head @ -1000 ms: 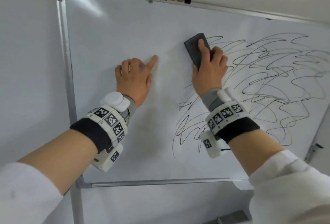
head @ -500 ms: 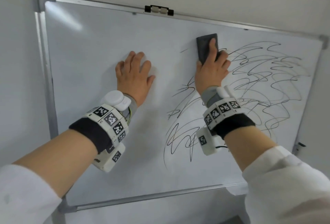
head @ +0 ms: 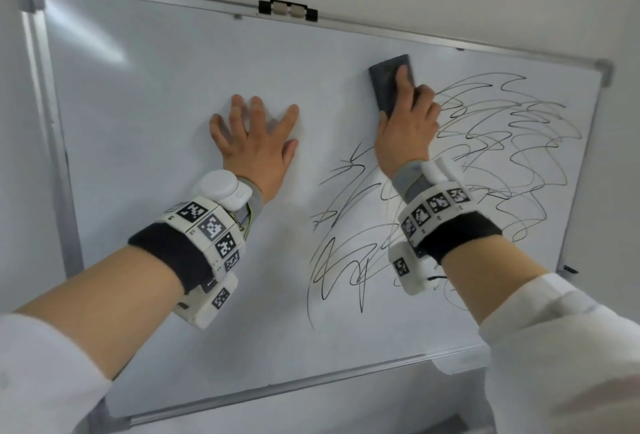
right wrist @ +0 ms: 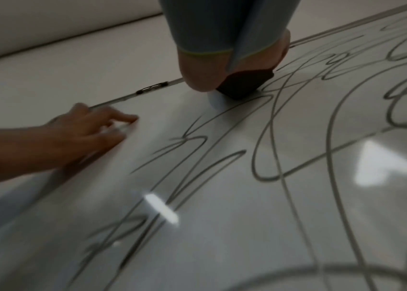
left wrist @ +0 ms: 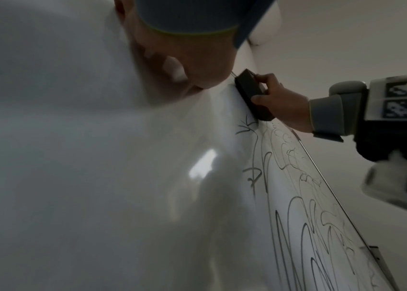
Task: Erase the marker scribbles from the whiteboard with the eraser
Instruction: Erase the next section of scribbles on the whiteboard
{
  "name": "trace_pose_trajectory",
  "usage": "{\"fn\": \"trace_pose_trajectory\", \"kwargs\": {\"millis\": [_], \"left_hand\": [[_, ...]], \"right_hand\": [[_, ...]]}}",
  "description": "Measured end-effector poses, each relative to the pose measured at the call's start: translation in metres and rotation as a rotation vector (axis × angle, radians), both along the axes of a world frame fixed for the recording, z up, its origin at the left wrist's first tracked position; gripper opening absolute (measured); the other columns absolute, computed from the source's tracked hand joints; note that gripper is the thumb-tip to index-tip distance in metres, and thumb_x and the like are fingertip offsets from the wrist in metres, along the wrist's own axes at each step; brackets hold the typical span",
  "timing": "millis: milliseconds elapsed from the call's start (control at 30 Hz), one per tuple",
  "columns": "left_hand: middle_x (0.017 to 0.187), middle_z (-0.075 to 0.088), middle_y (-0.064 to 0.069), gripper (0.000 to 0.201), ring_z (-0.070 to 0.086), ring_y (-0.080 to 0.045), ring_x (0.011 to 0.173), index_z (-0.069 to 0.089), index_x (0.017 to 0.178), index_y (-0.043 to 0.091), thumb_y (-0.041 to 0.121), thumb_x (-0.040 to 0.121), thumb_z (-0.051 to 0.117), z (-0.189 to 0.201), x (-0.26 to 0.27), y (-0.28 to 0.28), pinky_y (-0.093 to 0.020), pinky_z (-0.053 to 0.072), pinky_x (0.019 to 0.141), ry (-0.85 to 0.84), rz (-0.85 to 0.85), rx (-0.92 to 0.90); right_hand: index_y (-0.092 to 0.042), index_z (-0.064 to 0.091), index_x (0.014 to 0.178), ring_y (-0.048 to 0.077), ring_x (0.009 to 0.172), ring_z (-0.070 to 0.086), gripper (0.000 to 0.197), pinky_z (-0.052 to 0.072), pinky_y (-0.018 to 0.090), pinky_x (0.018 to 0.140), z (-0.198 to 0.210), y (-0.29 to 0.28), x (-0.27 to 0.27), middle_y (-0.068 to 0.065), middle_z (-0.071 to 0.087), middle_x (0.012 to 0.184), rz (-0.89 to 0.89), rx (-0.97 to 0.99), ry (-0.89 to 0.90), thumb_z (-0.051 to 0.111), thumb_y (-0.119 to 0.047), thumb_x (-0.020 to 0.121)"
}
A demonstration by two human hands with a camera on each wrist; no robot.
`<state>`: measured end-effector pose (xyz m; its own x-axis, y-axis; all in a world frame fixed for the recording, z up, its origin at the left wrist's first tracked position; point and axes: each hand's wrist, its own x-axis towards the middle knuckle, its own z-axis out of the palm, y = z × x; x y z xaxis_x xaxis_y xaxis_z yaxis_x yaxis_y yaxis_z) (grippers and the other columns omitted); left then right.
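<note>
Scribbles [head: 485, 163] lie right and below my eraser [head: 389, 82], gripped upright in right hand [head: 407, 128]; left hand [head: 256, 142] flat on board [head: 156, 87].

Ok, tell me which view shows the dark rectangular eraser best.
The head view: the dark rectangular eraser faces the camera flat on the whiteboard, only its lower right covered by the right hand. The left wrist view shows it edge-on and small; the right wrist view shows one corner under the palm.

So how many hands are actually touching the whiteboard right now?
2. The left hand is pressed flat on the whiteboard; the right hand presses the eraser against it.
</note>
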<state>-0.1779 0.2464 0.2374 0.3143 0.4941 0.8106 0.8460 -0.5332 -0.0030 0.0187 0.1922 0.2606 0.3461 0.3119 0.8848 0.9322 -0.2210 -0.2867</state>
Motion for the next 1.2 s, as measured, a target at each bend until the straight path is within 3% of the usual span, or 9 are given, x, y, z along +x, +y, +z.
{"fn": "trace_pose_trajectory", "kwargs": {"millis": [167, 367, 467, 600, 700, 867, 1033, 1100, 1200], "left_hand": [[0.148, 0.018, -0.025, 0.046, 0.006, -0.047, 0.138, 0.027, 0.141, 0.03, 0.04, 0.097, 0.033, 0.004, 0.005, -0.002, -0.066, 0.006, 0.105, -0.012, 0.016, -0.059], [0.15, 0.011, -0.027, 0.057, 0.0, -0.048, 0.138, 0.023, 0.143, 0.028, 0.053, 0.093, 0.033, 0.003, 0.008, -0.003, -0.067, 0.0, 0.106, -0.003, 0.025, -0.086], [0.15, 0.008, -0.028, 0.059, -0.003, -0.049, 0.138, 0.021, 0.143, 0.027, 0.054, 0.092, 0.032, 0.001, 0.012, -0.003, -0.068, -0.003, 0.105, -0.001, 0.036, -0.098], [0.15, 0.008, -0.029, 0.058, -0.003, -0.05, 0.137, 0.022, 0.143, 0.026, 0.053, 0.092, 0.033, 0.002, 0.014, -0.004, -0.068, -0.003, 0.105, -0.008, 0.046, -0.097], [0.15, 0.008, -0.03, 0.057, -0.003, -0.051, 0.137, 0.023, 0.142, 0.024, 0.052, 0.093, 0.032, 0.003, 0.014, -0.005, -0.069, -0.002, 0.105, 0.001, 0.058, -0.09], [0.15, 0.007, -0.031, 0.055, -0.004, -0.053, 0.136, 0.025, 0.142, 0.022, 0.047, 0.094, 0.034, -0.001, 0.017, -0.008, -0.07, -0.002, 0.103, -0.003, 0.058, -0.079], [0.152, 0.005, -0.027, 0.053, -0.006, -0.052, 0.137, 0.027, 0.141, 0.021, 0.044, 0.095, 0.037, -0.007, 0.017, -0.009, -0.07, -0.004, 0.103, 0.0, 0.055, -0.088], [0.152, 0.005, -0.025, 0.053, -0.006, -0.05, 0.137, 0.025, 0.142, 0.021, 0.043, 0.095, 0.037, -0.009, 0.016, -0.011, -0.069, -0.004, 0.104, 0.024, 0.066, -0.094], [0.153, 0.006, -0.022, 0.053, -0.007, -0.047, 0.139, 0.024, 0.143, 0.022, 0.041, 0.096, 0.037, -0.014, 0.013, -0.012, -0.067, -0.005, 0.106, 0.045, 0.071, -0.103]], "right_hand": [[-0.019, 0.027, 0.137, 0.036, 0.1, 0.04, 0.064, 0.04, 0.047, 0.083, -0.047, 0.003, -0.016, 0.024, 0.045, 0.122, 0.216, -0.063, -0.326, 0.052, -0.017, 0.078], [-0.014, 0.037, 0.139, 0.04, 0.107, 0.041, 0.063, 0.035, 0.046, 0.089, -0.019, -0.001, 0.014, 0.023, 0.042, 0.128, 0.153, 0.04, -0.12, 0.056, -0.01, 0.079], [-0.019, 0.033, 0.134, 0.037, 0.105, 0.039, 0.063, 0.037, 0.048, 0.088, -0.05, 0.0, 0.004, 0.022, 0.041, 0.125, 0.204, 0.034, -0.239, 0.057, -0.009, 0.077], [-0.022, 0.03, 0.132, 0.032, 0.107, 0.033, 0.055, 0.036, 0.05, 0.091, -0.099, -0.008, -0.003, 0.007, 0.028, 0.124, 0.31, -0.069, -0.384, 0.049, -0.016, 0.08], [-0.022, 0.031, 0.132, 0.035, 0.108, 0.036, 0.058, 0.037, 0.05, 0.091, -0.085, -0.01, 0.005, 0.014, 0.035, 0.126, 0.277, -0.081, -0.405, 0.054, -0.012, 0.08], [-0.02, 0.035, 0.131, 0.041, 0.105, 0.043, 0.065, 0.037, 0.052, 0.088, -0.055, -0.004, 0.011, 0.025, 0.045, 0.122, 0.241, 0.048, -0.184, 0.059, -0.003, 0.072], [-0.027, 0.033, 0.127, 0.033, 0.108, 0.033, 0.072, 0.034, 0.051, 0.092, -0.113, -0.01, -0.011, 0.007, 0.029, 0.122, 0.368, -0.07, -0.376, 0.066, -0.002, 0.069], [-0.028, 0.034, 0.128, 0.032, 0.107, 0.033, 0.077, 0.036, 0.05, 0.09, -0.128, -0.015, -0.012, 0.008, 0.029, 0.121, 0.396, -0.138, -0.452, 0.069, -0.001, 0.065], [-0.028, 0.036, 0.129, 0.034, 0.105, 0.038, 0.075, 0.037, 0.048, 0.089, -0.111, -0.015, -0.003, 0.014, 0.038, 0.121, 0.365, -0.129, -0.484, 0.068, -0.003, 0.066]]}}
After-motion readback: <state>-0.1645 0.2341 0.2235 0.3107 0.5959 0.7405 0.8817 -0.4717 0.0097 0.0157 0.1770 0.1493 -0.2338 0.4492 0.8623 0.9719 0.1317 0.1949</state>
